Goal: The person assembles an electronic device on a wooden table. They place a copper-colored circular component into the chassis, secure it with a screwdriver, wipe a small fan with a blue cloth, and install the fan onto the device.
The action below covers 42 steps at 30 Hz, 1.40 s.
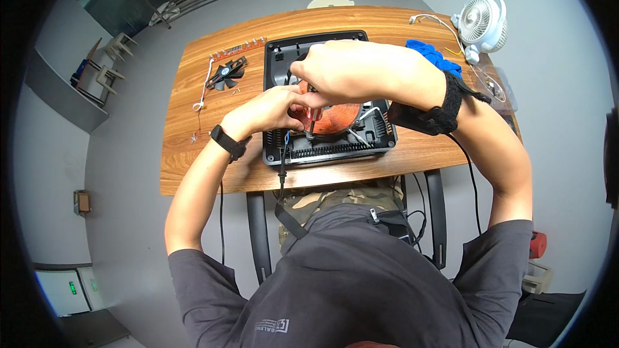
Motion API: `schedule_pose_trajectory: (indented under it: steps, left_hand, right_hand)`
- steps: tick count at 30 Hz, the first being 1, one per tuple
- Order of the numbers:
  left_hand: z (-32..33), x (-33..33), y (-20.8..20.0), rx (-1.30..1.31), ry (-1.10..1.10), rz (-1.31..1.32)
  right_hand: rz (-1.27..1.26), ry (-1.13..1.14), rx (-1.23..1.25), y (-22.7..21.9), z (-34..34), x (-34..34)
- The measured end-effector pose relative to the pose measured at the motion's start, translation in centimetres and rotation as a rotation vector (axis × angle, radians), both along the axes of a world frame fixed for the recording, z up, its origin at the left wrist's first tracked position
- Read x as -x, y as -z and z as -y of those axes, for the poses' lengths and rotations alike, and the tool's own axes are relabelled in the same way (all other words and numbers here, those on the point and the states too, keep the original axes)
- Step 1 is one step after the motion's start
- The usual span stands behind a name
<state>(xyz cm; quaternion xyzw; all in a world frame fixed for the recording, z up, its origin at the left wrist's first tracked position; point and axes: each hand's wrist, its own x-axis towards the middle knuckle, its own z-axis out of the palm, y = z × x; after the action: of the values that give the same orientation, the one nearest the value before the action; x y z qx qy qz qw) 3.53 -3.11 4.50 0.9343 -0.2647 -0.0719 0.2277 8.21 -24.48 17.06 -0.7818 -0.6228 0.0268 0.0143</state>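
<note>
On the table lies the opened black base of an induction cooker (335, 153), with a round copper coil (340, 118) in its middle. My right hand (325, 72) is closed around a screwdriver (315, 114) with a red and clear handle. The screwdriver stands nearly upright, its tip down at the coil's near edge. Beside it, my left hand (274, 109) rests over the coil's left edge with fingers curled together; whatever is between them is hidden. My hands and right forearm cover the coil's far part. Blue wires (287, 136) run near my left hand to a black power cord (282, 174).
A small black cooling fan (228, 73) and an orange circuit strip (238, 49) lie on the table's left, near loose screws. To the right are a blue cloth (433, 57), a white desk fan (480, 22) and a clear plastic box (496, 87). Cables hang from my wrist straps.
</note>
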Motion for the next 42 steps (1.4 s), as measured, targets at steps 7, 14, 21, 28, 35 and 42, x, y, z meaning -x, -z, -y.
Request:
schedule_pose_trajectory:
  steps: [7, 14, 21, 28, 35, 42]
  left_hand:
    - [-0.1, 0.1, 0.0, -0.018, 0.011, 0.011]
    - [-0.1, 0.0, 0.0, -0.094, -0.055, -0.052]
    - [-0.4, 0.4, 0.4, 0.119, -0.023, -0.072]
    - [0.6, 0.4, -1.1, -0.026, -0.060, -0.147]
    - [-0.1, 0.0, -0.1, 0.001, -0.005, -0.009]
    - [-0.7, -0.1, 0.7, 0.011, -0.018, 0.009]
  right_hand:
    - [-0.002, -0.040, -0.088, 0.3, 0.9, 0.2]
    - [-0.076, -0.106, -0.017, 0.3, -0.3, 0.2]
    - [0.022, 0.075, 0.036, 0.3, -1.1, 0.5]
    - [-0.138, -0.123, 0.016, -1.3, 1.3, 0.0]
    - [-0.046, 0.036, 0.044, -0.7, 0.0, 0.5]
    - [-0.021, -0.101, -0.082, -0.4, 0.3, 0.3]
